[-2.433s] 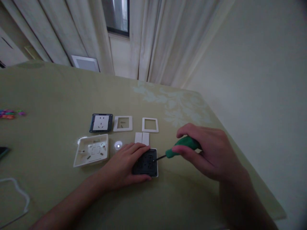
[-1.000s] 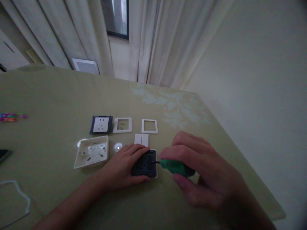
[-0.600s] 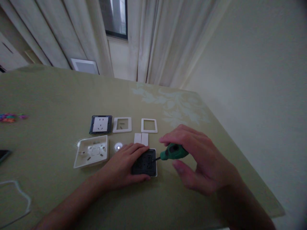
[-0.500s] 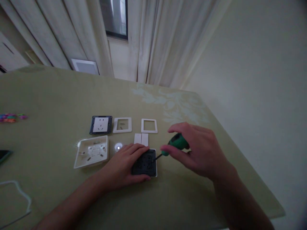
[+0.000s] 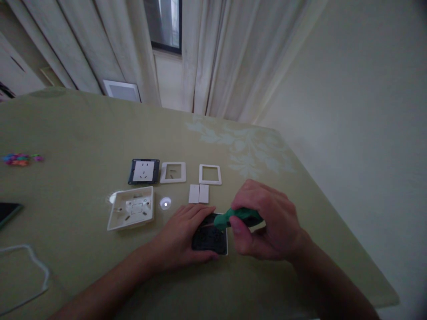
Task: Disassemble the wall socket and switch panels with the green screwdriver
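My left hand [image 5: 180,235] grips a dark square switch module [image 5: 211,242] flat on the table, fingers along its far edge and thumb along its near edge. A thin white rim shows at the module's right side. In my right hand [image 5: 271,220] is a green and black screwdriver [image 5: 228,218], its shaft slanting left over the module's upper part. Whether the tip touches a screw cannot be made out. Two white switch rockers [image 5: 199,194] lie just beyond the module, with a white square frame [image 5: 210,174] behind them.
To the left are a white back box [image 5: 131,209], a socket module [image 5: 144,171] and another white frame [image 5: 173,172] with small screws inside its opening. A white cable [image 5: 36,262], a dark flat object [image 5: 9,212] and colourful small pieces [image 5: 20,159] lie farther left. A wall rises on the right.
The screwdriver has swung to a flatter angle, its tip moving to the module's upper left. The module and my left hand have shifted slightly right and nearer. The view has moved a little.
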`<state>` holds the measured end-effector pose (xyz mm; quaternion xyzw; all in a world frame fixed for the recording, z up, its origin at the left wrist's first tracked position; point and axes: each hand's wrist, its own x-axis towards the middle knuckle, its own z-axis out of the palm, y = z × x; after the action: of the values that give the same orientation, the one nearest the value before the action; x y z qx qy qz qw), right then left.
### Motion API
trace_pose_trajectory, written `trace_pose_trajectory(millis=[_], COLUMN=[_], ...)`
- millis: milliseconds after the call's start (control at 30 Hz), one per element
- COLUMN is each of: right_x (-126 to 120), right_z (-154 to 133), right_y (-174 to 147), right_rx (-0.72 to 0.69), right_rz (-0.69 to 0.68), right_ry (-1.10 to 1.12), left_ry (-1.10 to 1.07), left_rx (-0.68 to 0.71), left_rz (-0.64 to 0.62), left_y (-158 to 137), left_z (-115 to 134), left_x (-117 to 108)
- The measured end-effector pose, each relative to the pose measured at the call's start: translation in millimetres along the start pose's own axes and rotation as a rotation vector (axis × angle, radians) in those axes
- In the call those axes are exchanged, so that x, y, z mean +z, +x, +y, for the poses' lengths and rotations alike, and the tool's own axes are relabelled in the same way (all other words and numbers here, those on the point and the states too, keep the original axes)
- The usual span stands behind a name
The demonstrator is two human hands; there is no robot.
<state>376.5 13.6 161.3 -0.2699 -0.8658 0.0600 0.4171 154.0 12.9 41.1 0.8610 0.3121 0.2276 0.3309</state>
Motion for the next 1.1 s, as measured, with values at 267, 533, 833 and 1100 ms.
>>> trace_pose_trajectory(millis=[267, 533, 833, 1100], right_x=[4.2, 4.5, 3.5, 5.0], right_z=[5.3, 4.0, 4.0, 3.9], right_y=[-0.4, -1.3, -2.9, -1.5], right_rx=[-0.022, -0.015, -0.016, -0.019], right_rz=[-0.022, -0.017, -0.009, -0.007], right_ry=[-0.007, 0.027, 0.027, 0.005], left_ry=[0.000, 0.007, 0.011, 0.006], left_rx=[-0.004, 0.018, 0.019, 0.013], left_rz=[0.000, 0.012, 0.005, -0.008], left_y=[0.4, 0.2, -1.1, 0.6], left_z=[-0.2, -4.5, -5.4, -3.4], left_x=[-1.0, 2.7, 2.4, 1.0])
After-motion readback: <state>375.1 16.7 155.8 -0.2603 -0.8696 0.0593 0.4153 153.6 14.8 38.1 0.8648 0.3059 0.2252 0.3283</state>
